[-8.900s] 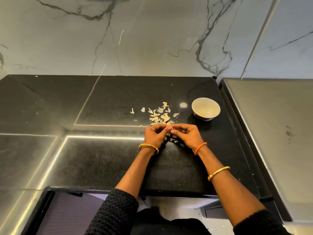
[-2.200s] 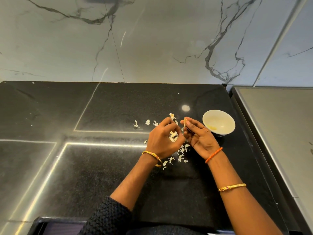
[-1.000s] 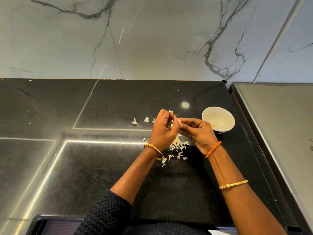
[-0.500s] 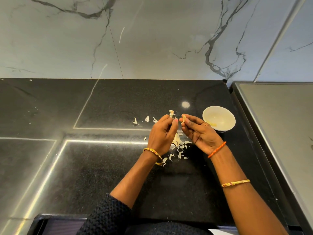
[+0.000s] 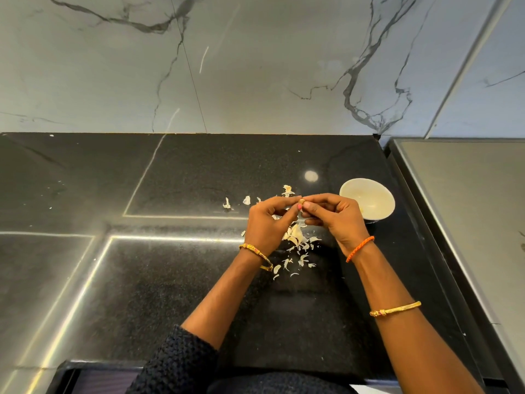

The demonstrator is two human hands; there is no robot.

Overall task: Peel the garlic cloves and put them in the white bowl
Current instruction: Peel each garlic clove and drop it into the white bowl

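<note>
- 1 garlic clove (image 5: 301, 201) is in view, small and pale tan; only its tip shows between the fingertips, so how much skin is left on it cannot be told.
- It is held above the black surface (image 5: 170, 274), just left of the white bowl (image 5: 369, 200).
- The left hand (image 5: 267, 223) has its fingers curled, thumb and forefinger pinching the clove; a pink-painted nail shows at the pinch.
- The right hand (image 5: 335, 217) meets it from the other side, its fingers also curled and gripping the same clove.
- 1 white bowl stands on the surface beside the right hand, round and plain; a faint yellowish bit lies inside, too small to identify.
- Papery garlic skins (image 5: 297, 243) lie scattered on the surface under and behind the hands, too many and too small to count exactly.
- 3 bracelets: 1 gold bangle (image 5: 257, 253) on the left wrist, 1 orange cord (image 5: 359, 248) on the right wrist, 1 gold bangle (image 5: 395, 309) further up the right forearm.
- No readable writing or brand appears on anything.
</note>
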